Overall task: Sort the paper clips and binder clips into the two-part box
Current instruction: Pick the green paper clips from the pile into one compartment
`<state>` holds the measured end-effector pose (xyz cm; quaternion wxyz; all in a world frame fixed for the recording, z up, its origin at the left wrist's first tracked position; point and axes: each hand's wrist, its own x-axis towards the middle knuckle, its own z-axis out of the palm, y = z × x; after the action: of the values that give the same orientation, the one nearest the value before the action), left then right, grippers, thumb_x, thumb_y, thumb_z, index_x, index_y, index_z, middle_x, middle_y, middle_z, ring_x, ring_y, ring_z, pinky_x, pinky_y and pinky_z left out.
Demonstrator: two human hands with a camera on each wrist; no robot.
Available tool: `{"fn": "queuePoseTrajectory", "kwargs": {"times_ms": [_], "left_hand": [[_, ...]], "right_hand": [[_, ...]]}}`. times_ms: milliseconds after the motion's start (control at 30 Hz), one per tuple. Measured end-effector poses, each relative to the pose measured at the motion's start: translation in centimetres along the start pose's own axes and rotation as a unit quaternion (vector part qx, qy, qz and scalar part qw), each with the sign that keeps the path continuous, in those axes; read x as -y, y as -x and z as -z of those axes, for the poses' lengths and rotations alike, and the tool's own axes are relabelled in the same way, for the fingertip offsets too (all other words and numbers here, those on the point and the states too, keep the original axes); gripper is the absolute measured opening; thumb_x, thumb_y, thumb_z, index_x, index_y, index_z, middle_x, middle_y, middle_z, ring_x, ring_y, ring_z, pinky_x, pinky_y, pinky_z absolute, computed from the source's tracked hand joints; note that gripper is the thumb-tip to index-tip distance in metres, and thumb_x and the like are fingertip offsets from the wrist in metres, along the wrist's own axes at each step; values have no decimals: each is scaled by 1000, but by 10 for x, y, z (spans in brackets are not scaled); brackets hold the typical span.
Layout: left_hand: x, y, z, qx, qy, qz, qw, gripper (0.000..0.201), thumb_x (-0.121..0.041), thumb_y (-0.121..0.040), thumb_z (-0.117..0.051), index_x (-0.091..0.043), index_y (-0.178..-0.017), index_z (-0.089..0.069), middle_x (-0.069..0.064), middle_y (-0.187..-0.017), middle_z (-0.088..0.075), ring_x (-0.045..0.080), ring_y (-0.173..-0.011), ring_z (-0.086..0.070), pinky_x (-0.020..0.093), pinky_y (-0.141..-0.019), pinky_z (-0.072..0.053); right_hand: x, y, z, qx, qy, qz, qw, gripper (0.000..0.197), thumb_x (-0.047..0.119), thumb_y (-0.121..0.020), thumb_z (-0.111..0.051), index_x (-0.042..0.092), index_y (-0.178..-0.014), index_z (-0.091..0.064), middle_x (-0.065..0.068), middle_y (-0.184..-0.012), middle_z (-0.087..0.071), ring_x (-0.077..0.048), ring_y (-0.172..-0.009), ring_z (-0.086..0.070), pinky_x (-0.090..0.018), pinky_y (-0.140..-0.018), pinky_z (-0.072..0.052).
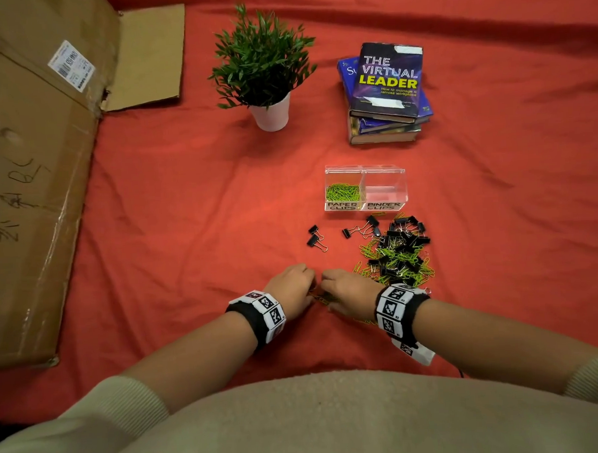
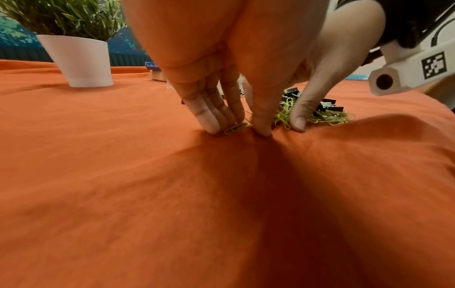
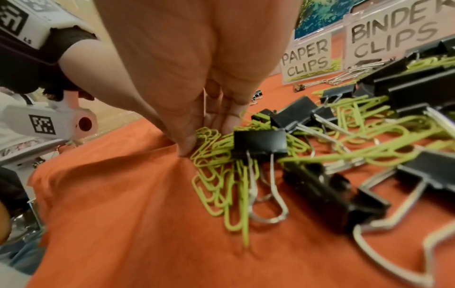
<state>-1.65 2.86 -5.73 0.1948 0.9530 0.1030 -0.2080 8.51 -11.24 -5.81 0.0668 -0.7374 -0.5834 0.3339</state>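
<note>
A clear two-part box (image 1: pixel 364 170) stands on the red cloth; its left part, labelled PAPER CLIPS (image 1: pixel 342 192), holds green paper clips, and I see nothing in the BINDER CLIPS part (image 1: pixel 385 187). A mixed pile of black binder clips and green paper clips (image 1: pixel 399 252) lies in front of it. Both hands meet left of the pile. My left hand (image 2: pixel 238 131) pinches a green paper clip (image 2: pixel 235 128) between thumb and fingertips on the cloth. My right hand (image 3: pixel 208 138) pinches a bunch of green paper clips (image 3: pixel 216 155) at the pile's edge, its thumb (image 3: pixel 186 149) pressed into the cloth.
A few loose binder clips (image 1: pixel 315 237) lie left of the pile. A potted plant (image 1: pixel 267 77) and a stack of books (image 1: pixel 386 92) stand farther back. A large flat cardboard box (image 1: pixel 38 169) covers the left side. The cloth (image 1: pixel 188 231) is soft and wrinkles under the fingers.
</note>
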Motion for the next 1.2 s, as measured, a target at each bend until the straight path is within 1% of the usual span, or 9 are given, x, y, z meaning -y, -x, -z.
{"fn": "queuePoseTrajectory", "kwargs": {"times_ms": [267,400,467,633,767,867,1033,1133,1200], "left_hand": [[-2,-4,4,27,-38,-6,999,17,-23,-88,-57,-12,-101,-59,10,-111,-59,30,-107,-56,39,-87,-44],[-1,-4,4,49,-26,2,998,14,-22,-87,-58,-13,-98,-60,9,-110,-61,29,-106,-57,38,-88,-46],[-2,-3,3,55,-10,9,998,11,-19,-86,-55,-15,-96,-59,9,-109,-61,29,-105,-58,38,-87,-47],[-5,0,-1,51,-14,9,999,16,-16,-90,-45,-10,-100,-56,13,-111,-56,33,-105,-55,40,-86,-46],[-3,-2,2,72,23,3,997,15,-11,-88,-45,-9,-99,-56,14,-108,-61,33,-100,-58,38,-83,-45],[-2,-5,12,84,99,13,991,15,-6,-84,-52,-9,-94,-62,10,-100,-67,27,-95,-61,29,-80,-45],[-6,-25,42,44,179,45,982,10,-6,-82,-62,-8,-91,-66,8,-96,-71,14,-81,-60,17,-71,-40],[-12,-51,67,-8,199,38,979,9,-4,-82,-63,-7,-90,-65,9,-95,-71,11,-77,-57,18,-69,-40],[-20,-74,85,-51,208,42,976,8,-4,-81,-64,-8,-88,-65,8,-90,-70,13,-76,-57,19,-69,-40]], "right_hand": [[-1,-1,11,36,-108,-106,988,22,8,-77,-60,12,-98,-66,-6,-97,-68,-21,-87,-62,-25,-70,-45],[-10,-2,33,40,-212,-156,964,18,7,-77,-66,12,-94,-70,0,-75,-65,-11,-63,-55,-18,-55,-43],[-19,-3,54,11,-274,-174,946,13,8,-78,-68,9,-90,-70,-2,-75,-67,-10,-60,-54,-18,-53,-44],[-46,-17,118,-98,-362,-188,908,7,10,-77,-72,13,-83,-68,-9,-82,-70,-15,-65,-59,-33,-66,-53],[-64,-44,151,-197,-300,-211,909,10,2,-77,-69,3,-87,-66,-9,-78,-65,-16,-65,-57,-29,-62,-50],[-72,-60,153,-203,-207,-243,926,9,3,-78,-66,9,-84,-65,-9,-80,-64,-22,-74,-61,-29,-67,-50],[-74,-58,145,-204,-86,-216,951,29,8,-83,-61,4,-112,-64,-14,-110,-66,-28,-101,-61,-34,-90,-49],[-68,-36,130,-239,-97,-189,947,19,9,-86,-59,7,-103,-67,-10,-103,-66,-23,-91,-63,-36,-85,-55],[-59,-14,112,-184,-106,-168,963,13,9,-87,-57,9,-95,-67,-7,-97,-67,-18,-82,-63,-32,-77,-57]]}}
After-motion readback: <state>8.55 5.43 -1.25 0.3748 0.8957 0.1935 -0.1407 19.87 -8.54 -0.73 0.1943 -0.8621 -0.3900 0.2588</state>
